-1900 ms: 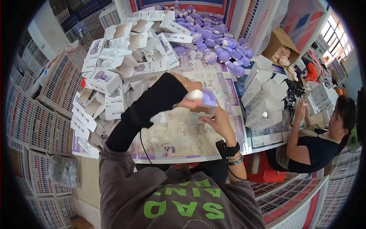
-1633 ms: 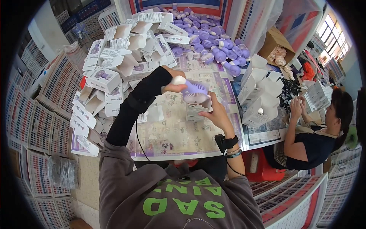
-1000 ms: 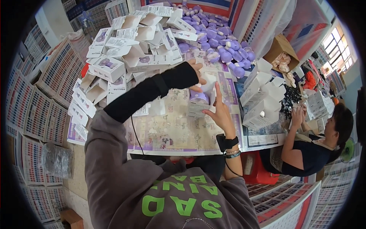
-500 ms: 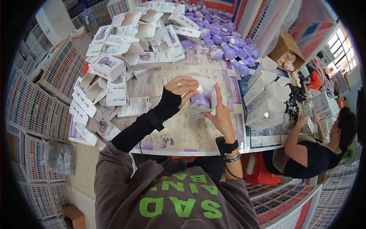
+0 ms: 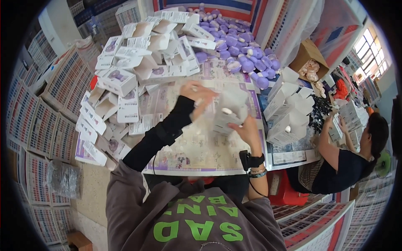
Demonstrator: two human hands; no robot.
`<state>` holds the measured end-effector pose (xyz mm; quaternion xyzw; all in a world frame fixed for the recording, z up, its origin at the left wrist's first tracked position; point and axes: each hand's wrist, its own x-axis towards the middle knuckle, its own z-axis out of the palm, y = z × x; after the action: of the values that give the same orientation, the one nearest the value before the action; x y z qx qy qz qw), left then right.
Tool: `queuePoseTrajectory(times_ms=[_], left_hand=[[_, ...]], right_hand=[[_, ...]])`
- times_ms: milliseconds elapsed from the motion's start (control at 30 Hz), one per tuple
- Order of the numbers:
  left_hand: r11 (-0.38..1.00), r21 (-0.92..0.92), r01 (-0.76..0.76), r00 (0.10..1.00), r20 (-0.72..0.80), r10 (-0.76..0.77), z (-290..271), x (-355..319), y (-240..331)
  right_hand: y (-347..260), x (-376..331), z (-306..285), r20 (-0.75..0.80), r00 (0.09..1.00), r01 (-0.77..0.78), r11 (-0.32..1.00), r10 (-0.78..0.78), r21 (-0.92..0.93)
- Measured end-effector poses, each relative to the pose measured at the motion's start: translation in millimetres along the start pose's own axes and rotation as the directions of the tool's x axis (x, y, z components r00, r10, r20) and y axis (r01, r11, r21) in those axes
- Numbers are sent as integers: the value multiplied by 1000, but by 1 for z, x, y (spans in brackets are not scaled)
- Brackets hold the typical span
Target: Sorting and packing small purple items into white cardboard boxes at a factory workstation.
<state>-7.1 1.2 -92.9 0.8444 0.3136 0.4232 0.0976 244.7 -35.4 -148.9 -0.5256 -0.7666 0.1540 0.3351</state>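
Observation:
An open white box point(image 5: 222, 125) stands upright on the table in front of me, its flaps raised. The rounded white end of an item point(image 5: 226, 111) shows inside it; the rest is hidden by the walls. My right hand point(image 5: 248, 130) grips the box at its near right side, thumb across the front. To the left of the box, my left hand point(image 5: 197, 95) is in the air, blurred, holding nothing visible, with thumb and fingers apart. At the back lies a heap of purple handheld fans point(image 5: 238, 42).
Many empty white boxes point(image 5: 146, 52) pile up at the left and back left. Filled open boxes point(image 5: 287, 127) stand in a row on the right. Further right, a co-worker point(image 5: 347, 154) handles a white box beside black cords point(image 5: 322, 111). An open carton point(image 5: 310, 60) sits behind.
My left hand has let go of the white-ended item and moved left, away from the box. The item now sits lower inside, and the box has shifted slightly right with my right hand.

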Motion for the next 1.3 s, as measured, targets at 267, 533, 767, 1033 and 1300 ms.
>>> queuePoseTrajectory(times_ms=[267, 533, 767, 1033, 1300], left_hand=[[913, 407, -42, 877, 453, -162, 91, 59, -168], [588, 687, 427, 768, 69, -637, 190, 186, -251], [330, 943, 36, 960, -125, 252, 113, 190, -400], [725, 676, -134, 988, 150, 43, 127, 175, -336], [599, 774, 207, 651, 347, -675, 85, 184, -367]], right_hand=[[38, -6, -47, -480, 804, -525, 799, 352, -293], [3, -26, -49, -709, 649, -500, 857, 277, -123], [-42, 86, -57, -376, 926, -4, 998, -22, -70], [169, 247, 78, -102, 989, -125, 963, 103, -238], [153, 256, 95, -91, 994, -102, 823, 61, -558]])
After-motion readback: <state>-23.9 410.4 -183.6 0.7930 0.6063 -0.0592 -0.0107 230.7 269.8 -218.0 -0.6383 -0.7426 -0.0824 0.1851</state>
